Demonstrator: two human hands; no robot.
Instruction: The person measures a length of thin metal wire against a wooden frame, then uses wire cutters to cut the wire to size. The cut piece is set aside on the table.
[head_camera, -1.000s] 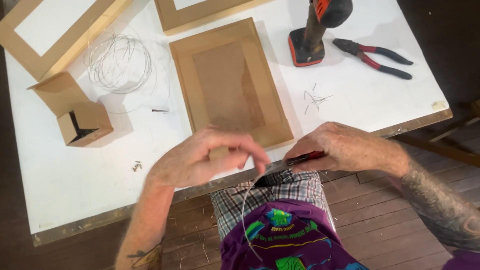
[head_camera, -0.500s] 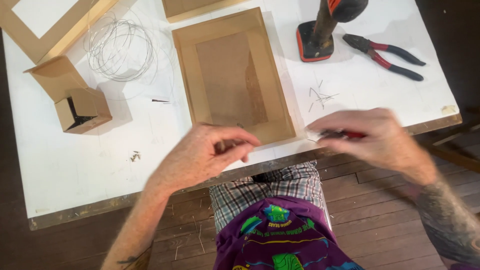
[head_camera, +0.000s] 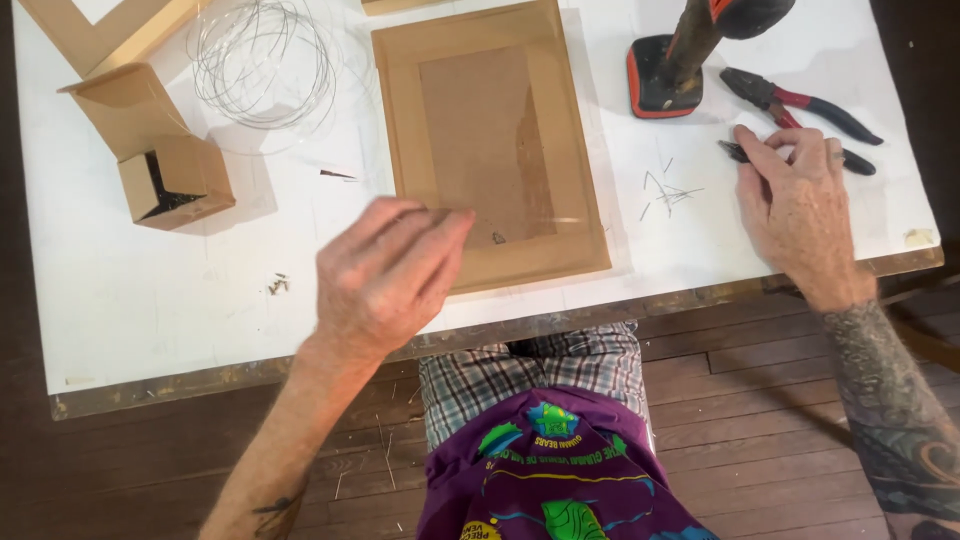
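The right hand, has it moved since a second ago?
Yes. The right hand has gone from the table's near edge, beside the picture frame, out to the right and farther up the table, and now rests by the red-handled pliers.

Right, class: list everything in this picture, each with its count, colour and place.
table: one, white top, worn edge, across the view
frame: one, brown, face down, centre
frame parts: two, brown, cut off at the top edge
box: one, brown cardboard, open, left
wire coil: one, silver, top left
drill: one, black with red, top right
pliers: one, red and black handles, right
wire offcuts: several, thin, right of frame
floor: dark wood boards, below
left hand: one, over the frame's lower left corner
right hand: one, on a dark tool by the pliers
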